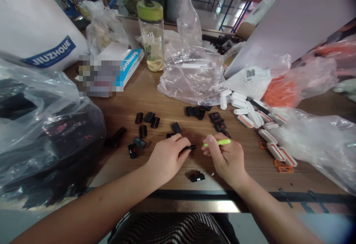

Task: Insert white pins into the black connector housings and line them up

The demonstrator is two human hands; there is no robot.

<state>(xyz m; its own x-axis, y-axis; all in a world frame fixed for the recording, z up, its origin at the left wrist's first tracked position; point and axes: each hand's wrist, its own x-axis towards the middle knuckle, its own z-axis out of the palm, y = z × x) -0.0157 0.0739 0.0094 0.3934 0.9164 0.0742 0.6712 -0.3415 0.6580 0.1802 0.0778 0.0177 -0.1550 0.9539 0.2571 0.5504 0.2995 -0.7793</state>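
Observation:
My left hand (168,157) is closed on a small black plastic connector (190,147), most of it hidden by the fingers. A thin tool with a yellow-green handle (221,142) is gripped in my right hand (227,160); its narrow metal shaft points left at the connector. Whether the tip touches the connector I cannot tell. Below the hands lies another black connector (197,177) with white spots on its near side, and a tiny white piece (213,174) sits beside it. More black connectors (142,131) with orange parts are scattered left of and beyond my hands.
White housings with orange seals (246,121) are piled to the right, beside orange frames (283,166). A large plastic bag of black parts (50,144) fills the left side. Farther back stand a bottle with a green lid (151,32) and a crumpled clear bag (191,77).

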